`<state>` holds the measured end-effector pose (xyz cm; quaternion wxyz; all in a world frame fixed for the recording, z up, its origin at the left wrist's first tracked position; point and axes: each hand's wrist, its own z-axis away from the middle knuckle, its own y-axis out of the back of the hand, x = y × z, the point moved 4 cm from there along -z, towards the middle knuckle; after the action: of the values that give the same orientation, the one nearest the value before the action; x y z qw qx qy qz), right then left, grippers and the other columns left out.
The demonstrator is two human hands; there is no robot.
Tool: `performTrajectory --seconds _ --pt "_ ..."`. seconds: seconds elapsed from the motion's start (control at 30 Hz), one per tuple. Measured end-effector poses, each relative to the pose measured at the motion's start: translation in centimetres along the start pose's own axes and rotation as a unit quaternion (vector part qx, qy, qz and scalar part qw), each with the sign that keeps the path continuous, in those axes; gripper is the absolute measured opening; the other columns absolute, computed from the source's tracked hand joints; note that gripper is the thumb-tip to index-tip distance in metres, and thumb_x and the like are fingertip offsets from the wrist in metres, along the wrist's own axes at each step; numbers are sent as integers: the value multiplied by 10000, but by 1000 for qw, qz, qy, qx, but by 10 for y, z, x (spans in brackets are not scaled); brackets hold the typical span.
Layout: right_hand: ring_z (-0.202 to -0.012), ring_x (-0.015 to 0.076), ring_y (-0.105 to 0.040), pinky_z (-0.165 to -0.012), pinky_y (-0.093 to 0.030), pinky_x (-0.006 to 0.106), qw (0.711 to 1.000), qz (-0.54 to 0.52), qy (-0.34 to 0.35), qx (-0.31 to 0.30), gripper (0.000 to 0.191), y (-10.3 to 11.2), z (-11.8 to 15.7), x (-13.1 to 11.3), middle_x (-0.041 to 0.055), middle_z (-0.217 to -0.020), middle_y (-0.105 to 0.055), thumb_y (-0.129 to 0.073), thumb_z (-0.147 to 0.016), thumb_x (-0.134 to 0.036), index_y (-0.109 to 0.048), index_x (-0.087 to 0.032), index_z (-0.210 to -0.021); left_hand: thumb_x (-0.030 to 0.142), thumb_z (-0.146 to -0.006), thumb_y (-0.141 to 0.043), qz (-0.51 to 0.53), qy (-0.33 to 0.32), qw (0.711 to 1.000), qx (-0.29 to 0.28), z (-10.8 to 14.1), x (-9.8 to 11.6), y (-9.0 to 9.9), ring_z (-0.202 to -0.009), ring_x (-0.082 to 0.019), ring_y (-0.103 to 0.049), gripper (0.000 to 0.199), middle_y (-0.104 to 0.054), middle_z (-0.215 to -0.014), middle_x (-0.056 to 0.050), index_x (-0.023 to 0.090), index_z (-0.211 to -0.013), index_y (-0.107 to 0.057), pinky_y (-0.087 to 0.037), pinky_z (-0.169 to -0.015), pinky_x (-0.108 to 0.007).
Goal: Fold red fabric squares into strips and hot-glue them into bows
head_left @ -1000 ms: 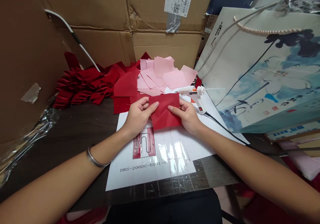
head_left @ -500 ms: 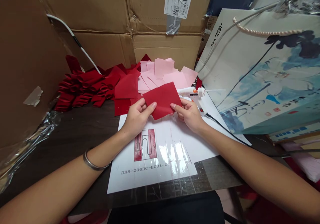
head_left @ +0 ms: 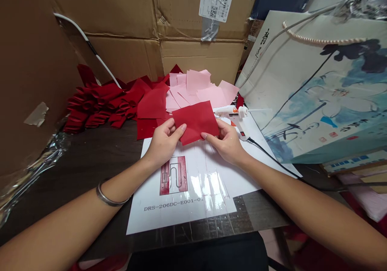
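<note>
A flat red fabric piece [head_left: 196, 122] is held up over the white printed sheet [head_left: 181, 218]. My left hand [head_left: 165, 140] pinches its left edge, thumb on top. At the right lower edge, my right hand [head_left: 226, 141] grips it, thumb on the front and fingers behind. Behind it lie pink fabric pieces [head_left: 198, 81] and flat red pieces [head_left: 151, 104]. Folded red pieces [head_left: 93, 102] are heaped at the left. A white glue gun [head_left: 238, 122] lies just beyond my right hand, partly hidden by it.
Cardboard [head_left: 121, 9] stands behind and at the left. A large painted paper bag [head_left: 317, 85] stands at the right. The glue gun's black cable [head_left: 272, 157] runs right, and a white cable [head_left: 87, 41] hangs at the left.
My right thumb has slid a little left along the red piece's lower edge. The piece has shifted slightly left with both hands, and the view has moved slightly.
</note>
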<state>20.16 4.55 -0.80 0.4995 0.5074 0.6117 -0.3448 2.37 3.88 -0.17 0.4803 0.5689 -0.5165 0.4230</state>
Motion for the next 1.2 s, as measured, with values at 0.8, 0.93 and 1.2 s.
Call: performTrajectory --seconds 0.8,0.93,1.2 --pt "-665 161 -567 -518 -477 302 997 -61 -47 -24 310 -2 1 -2 27 -746 -583 -698 -797 -442 -608 -208 -980 232 -830 -641 32 -17 999 -34 3 -2 -5 -708 -132 -614 128 -639 -715 10 174 -903 -554 -477 -713 -275" --pt "-593 146 -534 -475 -415 277 996 -80 -29 20 521 6 1 -1 -23 -682 -544 -684 -811 -403 -454 -286 -1264 175 -822 -565 56 -7 998 -27 1 -4 -2 -660 -126 -552 89 -577 -670 13 170 -903 -601 -443 -668 -269" --pt "-477 103 -388 -453 -348 293 994 61 90 -21 367 11 6 -7 19 -805 -650 -525 -898 -385 -605 -303 -1246 181 -826 -560 131 18 991 -11 -3 -6 1 -584 -102 -450 50 -480 -645 18 170 -778 -564 -371 -572 -241"
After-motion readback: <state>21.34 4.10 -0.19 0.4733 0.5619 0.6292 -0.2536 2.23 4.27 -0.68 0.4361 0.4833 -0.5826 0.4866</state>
